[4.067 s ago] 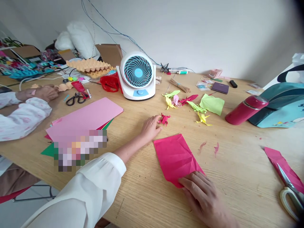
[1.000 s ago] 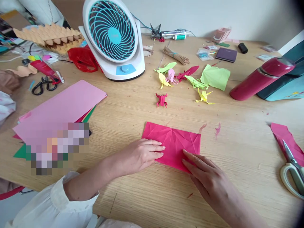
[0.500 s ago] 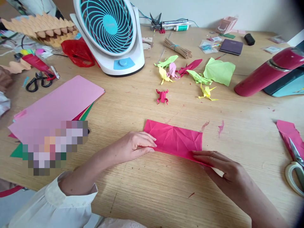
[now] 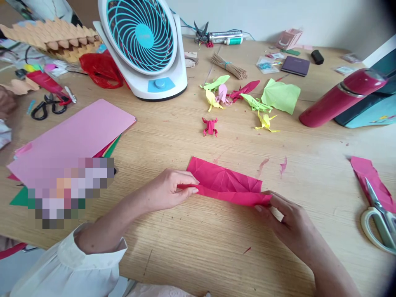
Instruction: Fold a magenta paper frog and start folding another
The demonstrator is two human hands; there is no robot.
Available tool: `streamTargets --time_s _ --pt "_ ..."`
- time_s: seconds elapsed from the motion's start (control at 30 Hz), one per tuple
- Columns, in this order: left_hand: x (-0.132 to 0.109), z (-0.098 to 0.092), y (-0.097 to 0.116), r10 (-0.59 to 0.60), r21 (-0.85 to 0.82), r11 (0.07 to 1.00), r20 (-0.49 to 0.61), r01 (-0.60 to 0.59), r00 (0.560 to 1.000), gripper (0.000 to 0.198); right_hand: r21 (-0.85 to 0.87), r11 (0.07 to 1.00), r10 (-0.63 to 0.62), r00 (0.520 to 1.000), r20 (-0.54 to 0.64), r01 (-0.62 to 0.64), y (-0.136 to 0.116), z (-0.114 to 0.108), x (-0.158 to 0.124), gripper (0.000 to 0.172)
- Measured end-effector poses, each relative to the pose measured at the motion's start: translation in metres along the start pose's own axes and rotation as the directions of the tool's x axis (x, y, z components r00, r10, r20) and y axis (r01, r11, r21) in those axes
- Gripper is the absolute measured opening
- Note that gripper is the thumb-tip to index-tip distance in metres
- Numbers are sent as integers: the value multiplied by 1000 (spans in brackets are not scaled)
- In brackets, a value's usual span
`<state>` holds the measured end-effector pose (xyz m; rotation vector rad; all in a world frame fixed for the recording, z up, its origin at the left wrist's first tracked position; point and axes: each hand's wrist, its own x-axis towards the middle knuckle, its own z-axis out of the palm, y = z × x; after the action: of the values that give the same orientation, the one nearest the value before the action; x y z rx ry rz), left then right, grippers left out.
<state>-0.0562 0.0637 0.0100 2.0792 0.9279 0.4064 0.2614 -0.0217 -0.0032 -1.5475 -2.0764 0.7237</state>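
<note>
A creased magenta paper sheet point(image 4: 224, 179) lies on the wooden table point(image 4: 192, 247) in front of me, its near edge lifted and folded over. My left hand point(image 4: 168, 189) pinches the sheet's left near corner between thumb and fingers. My right hand point(image 4: 286, 220) pinches the right near corner. A small red folded paper frog point(image 4: 210, 126) sits on the table just beyond the sheet.
A white and blue desk fan point(image 4: 145, 45) stands at the back left. A stack of pink card point(image 4: 71, 140) lies left. Several folded paper figures point(image 4: 241, 99), a red flask point(image 4: 340, 99) and scissors point(image 4: 379, 222) on a magenta strip lie to the right. Another person's hand point(image 4: 6, 103) is far left.
My left hand moved back from the red frog to the sheet. The sheet was turned sideways, and both hands have lifted its near edge and folded it over.
</note>
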Motion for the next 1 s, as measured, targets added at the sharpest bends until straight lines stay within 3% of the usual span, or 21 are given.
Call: streamTargets --time_s 0.33,0.57,0.63,0.8,0.9,1.0 --pt "-6 0 29 -19 239 971 59 4 998 15 7 996 92 994 53 -93 -8 7 1 24" --pt "4 28 55 -58 510 860 40 29 997 25 2 986 164 986 -21 -164 -15 23 4 21" --pt "8 39 59 -11 544 839 38 -11 999 26 -18 990 139 990 -39 -140 -14 26 4 21" --pt "12 56 63 51 505 861 42 -65 998 18 -53 998 14 1000 -28 -15 -16 26 3 21" --pt "12 56 62 12 400 916 50 -31 999 12 -39 993 -111 991 68 114 -18 20 3 20" --pt "12 49 57 -54 285 958 40 40 998 18 -37 983 -172 974 149 180 -14 12 2 10"
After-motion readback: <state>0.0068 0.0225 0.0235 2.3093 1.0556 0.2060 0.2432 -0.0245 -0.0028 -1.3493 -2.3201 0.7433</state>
